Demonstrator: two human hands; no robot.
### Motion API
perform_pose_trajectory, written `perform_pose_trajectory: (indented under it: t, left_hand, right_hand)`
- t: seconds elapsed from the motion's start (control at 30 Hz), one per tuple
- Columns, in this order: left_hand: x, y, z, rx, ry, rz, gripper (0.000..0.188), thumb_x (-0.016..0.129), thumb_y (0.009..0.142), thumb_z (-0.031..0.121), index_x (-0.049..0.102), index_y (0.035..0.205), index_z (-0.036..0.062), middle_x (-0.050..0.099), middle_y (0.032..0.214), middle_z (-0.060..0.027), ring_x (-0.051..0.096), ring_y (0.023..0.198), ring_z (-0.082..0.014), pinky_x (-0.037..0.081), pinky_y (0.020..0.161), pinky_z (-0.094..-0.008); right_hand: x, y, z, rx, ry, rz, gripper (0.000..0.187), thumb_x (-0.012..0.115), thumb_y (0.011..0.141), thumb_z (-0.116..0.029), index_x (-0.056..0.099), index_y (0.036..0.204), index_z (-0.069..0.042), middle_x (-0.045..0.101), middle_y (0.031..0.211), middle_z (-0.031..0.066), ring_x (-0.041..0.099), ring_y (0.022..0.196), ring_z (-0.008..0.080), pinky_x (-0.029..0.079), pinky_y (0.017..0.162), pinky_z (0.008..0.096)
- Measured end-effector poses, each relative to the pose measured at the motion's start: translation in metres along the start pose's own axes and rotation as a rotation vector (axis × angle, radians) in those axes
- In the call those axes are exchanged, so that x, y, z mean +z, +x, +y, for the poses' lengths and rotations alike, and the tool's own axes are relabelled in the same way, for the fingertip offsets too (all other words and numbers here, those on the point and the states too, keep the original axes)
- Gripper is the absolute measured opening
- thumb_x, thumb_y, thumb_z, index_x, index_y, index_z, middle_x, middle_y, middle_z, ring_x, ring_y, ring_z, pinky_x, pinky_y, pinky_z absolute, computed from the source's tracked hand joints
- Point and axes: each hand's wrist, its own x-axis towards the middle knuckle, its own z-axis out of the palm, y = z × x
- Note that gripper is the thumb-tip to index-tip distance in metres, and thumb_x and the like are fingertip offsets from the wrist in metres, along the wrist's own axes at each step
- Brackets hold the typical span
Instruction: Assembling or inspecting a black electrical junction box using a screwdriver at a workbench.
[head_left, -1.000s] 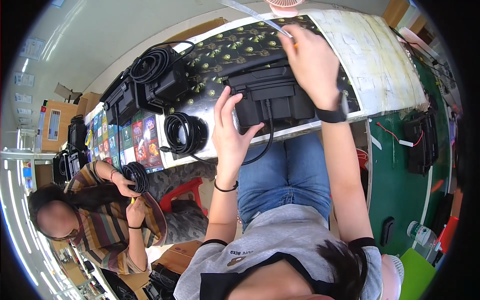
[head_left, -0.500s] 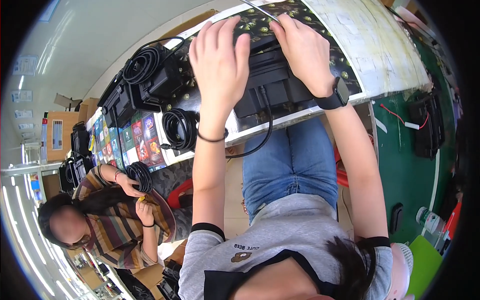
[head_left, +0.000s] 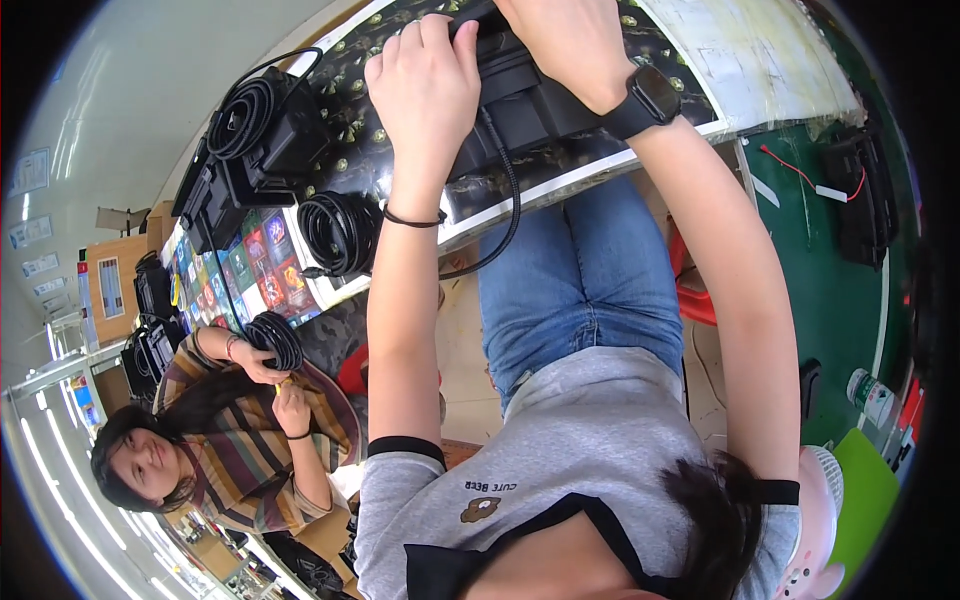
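Observation:
A black plastic device (head_left: 545, 108) with a corded cable (head_left: 505, 165) lies at the far edge of view on the dark patterned table mat. My left hand (head_left: 425, 100) is at its left end, fingers curled over and thumb against a black part near the top. Over its right side reaches my right hand (head_left: 575, 45), wearing a black watch; its fingers are cut off by the upper picture edge, so what they hold is hidden.
Left of my left hand lie a coiled black cable (head_left: 338, 232) and more black devices (head_left: 285, 135) with a cable coil (head_left: 243, 118). A person (head_left: 255, 440) in a striped top holds another coil (head_left: 274, 340). A green surface (head_left: 815, 290) lies to the right.
Both my hands have moved up toward the top edge, the right one partly out of view. The thin metal rod seen at my right fingers no longer shows. My view has shifted slightly.

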Motion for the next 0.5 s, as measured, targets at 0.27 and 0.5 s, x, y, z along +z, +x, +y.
perform_pose_trajectory:
  t: [0.27, 0.5]
  left_hand:
    - [0.003, 0.0009, -0.0007, -0.038, -0.01, -0.097, 0.033, 0.052, 0.1, 0.038, 0.065, 0.097, 0.008, 0.07, 0.086, -0.0099, 0.067, 0.083, -0.0311, 0.047, 0.074, -0.0442]
    - [0.006, 0.0022, -0.0012, -0.001, -0.01, -0.001, 0.029, 0.057, 0.097, 0.035, 0.065, 0.089, 0.008, 0.066, 0.078, -0.0081, 0.065, 0.077, -0.0284, 0.045, 0.072, -0.0423]
  right_hand:
    - [0.0064, 0.0011, 0.0032, -0.038, 0.017, -0.038, 0.019, 0.056, 0.097, -0.025, 0.058, 0.091, -0.007, 0.067, 0.079, 0.0115, 0.069, 0.072, 0.0286, 0.054, 0.06, 0.0391]
    - [0.0068, -0.0025, 0.0025, -0.07, 0.009, 0.018, 0.017, 0.057, 0.096, -0.024, 0.059, 0.091, -0.008, 0.066, 0.081, 0.0095, 0.069, 0.071, 0.0269, 0.054, 0.059, 0.0381]
